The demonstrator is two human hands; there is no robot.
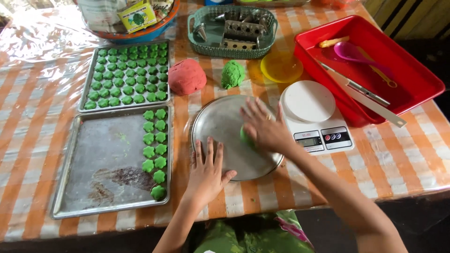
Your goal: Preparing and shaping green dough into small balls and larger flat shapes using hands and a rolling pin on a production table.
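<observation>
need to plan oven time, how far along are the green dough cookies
Done: the upper tray is full of green shaped pieces, and the lower tray has two columns at its right edge. In hand: the right hand presses green dough on the round metal plate, steadied by the left hand. Left: a green lump and an untouched red lump.

Single head view, steeply downward, close over table [398, 164], facing forward
</observation>
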